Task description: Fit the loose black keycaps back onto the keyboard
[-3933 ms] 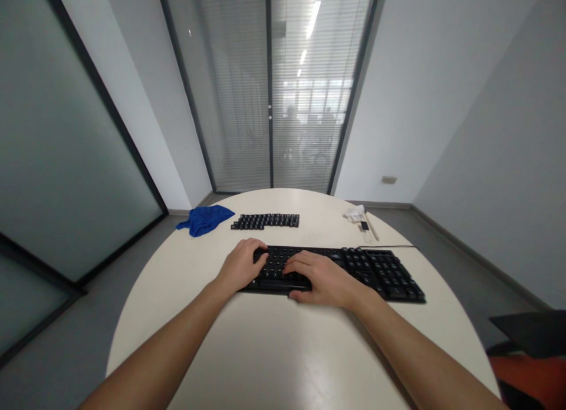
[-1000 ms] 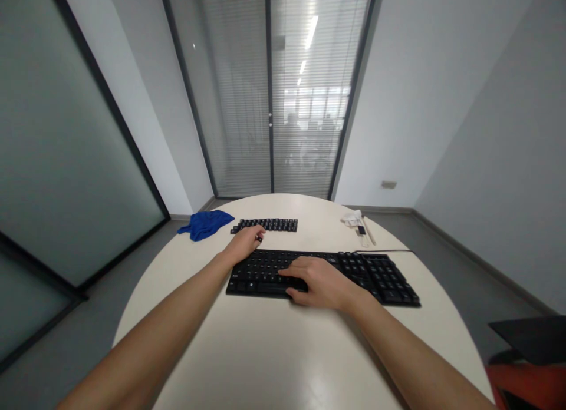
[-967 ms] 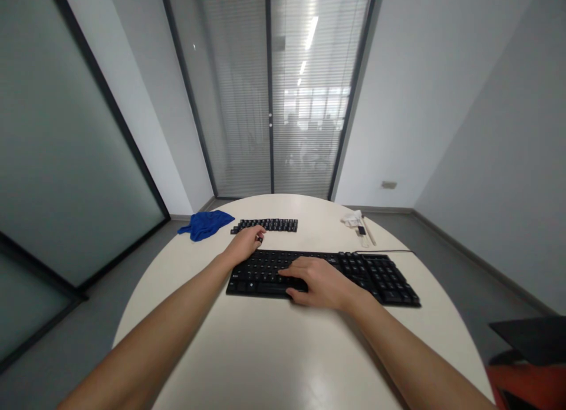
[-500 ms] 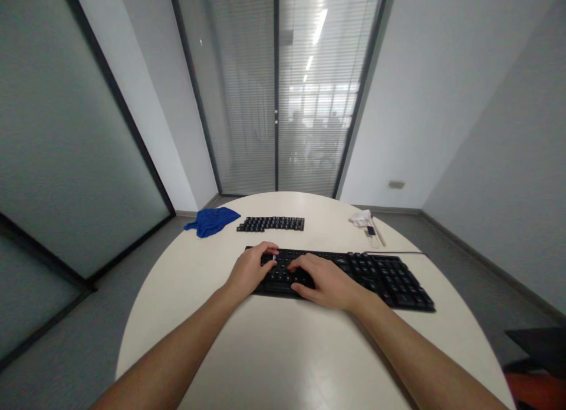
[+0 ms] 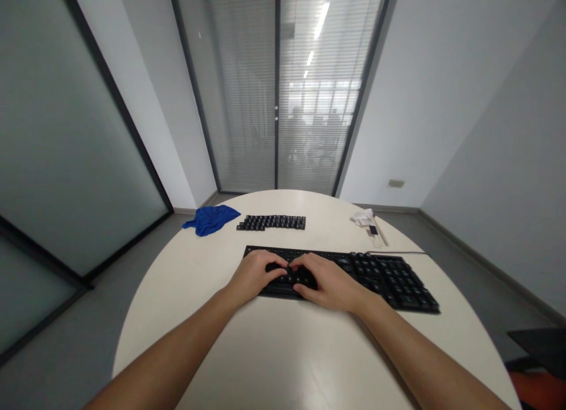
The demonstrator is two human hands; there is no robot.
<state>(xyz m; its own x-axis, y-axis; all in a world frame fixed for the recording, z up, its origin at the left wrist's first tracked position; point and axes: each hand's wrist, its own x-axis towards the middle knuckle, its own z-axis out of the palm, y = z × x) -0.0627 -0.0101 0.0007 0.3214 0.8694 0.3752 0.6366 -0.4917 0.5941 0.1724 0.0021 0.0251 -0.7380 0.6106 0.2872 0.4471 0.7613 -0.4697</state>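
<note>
A black keyboard (image 5: 354, 274) lies across the round table, with bare key places on its left part. My left hand (image 5: 254, 274) is over that left part, thumb and forefinger closed around a small dark piece that looks like a keycap (image 5: 289, 270). My right hand (image 5: 329, 280) rests over the middle of the keyboard. Its forefinger reaches to the same small piece, while the thumb is spread apart near the front edge. Both hands' fingertips nearly meet. Behind the keyboard, loose black keycaps (image 5: 272, 222) lie in rows.
A blue cloth (image 5: 212, 220) lies at the far left of the table (image 5: 265, 351). At the far right are a crumpled white piece (image 5: 363, 217), a thin pale stick (image 5: 381, 231) and a small black item (image 5: 373, 230). The keyboard's cable (image 5: 398, 252) runs to the right edge.
My left hand has moved right and slightly toward me, its fingertips now close to the right forefinger. My right hand has hardly moved. The view has shifted slightly.
</note>
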